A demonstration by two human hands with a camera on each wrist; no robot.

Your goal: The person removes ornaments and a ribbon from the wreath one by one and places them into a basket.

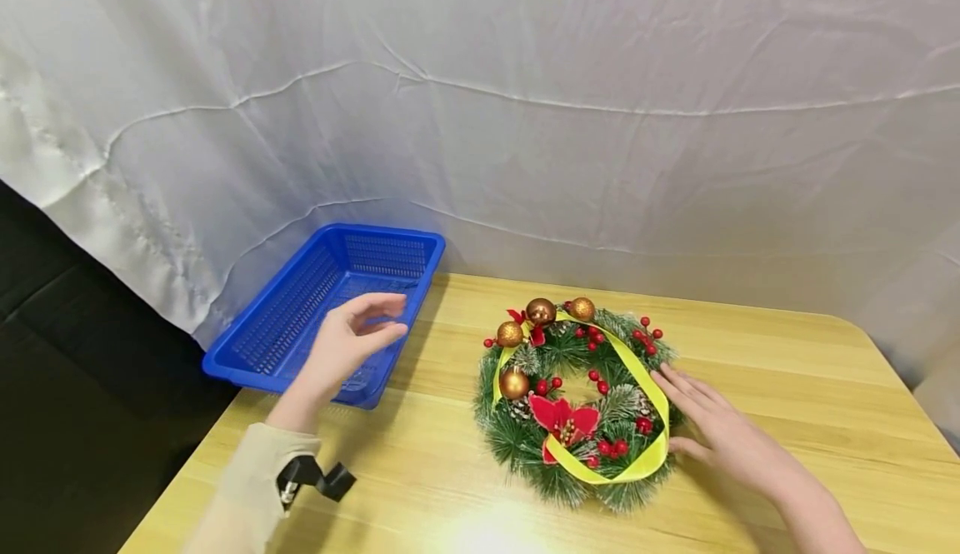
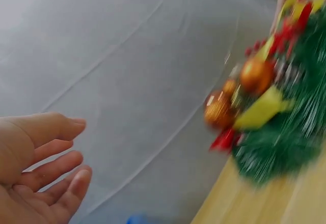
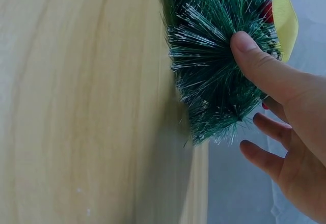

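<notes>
A green wreath [image 1: 618, 404] lies flat on a wooden table [image 1: 795, 371], between three and four o'clock from a blue basket [image 1: 295, 308] and well apart from it. The right hand [image 1: 723, 437] is at the wreath's three o'clock, its fingers stretched straight and lying close together in the head view, their tips touching the edge. The right wrist view shows the thumb set apart and laid on the needles; how firmly it presses, I cannot tell.

The left hand [image 1: 341, 350] is in the air, between nine and ten o'clock from the wreath. Its fingers bend loosely, the thumb is apart from them, and they pinch nothing. In the head view it overlaps the basket's four o'clock side; how high above it, I cannot tell. A black strap [image 1: 298, 475] sits at the cuff of the pale sleeve [image 1: 243, 475].

On the wreath, four bronze balls [image 1: 513, 383] run from past nine to twelve o'clock, and a red flower [image 1: 558, 421] sits toward seven. A yellow ribbon [image 1: 651, 461] curves from twelve through three to six. A grey curtain [image 1: 562, 137] hangs behind.
</notes>
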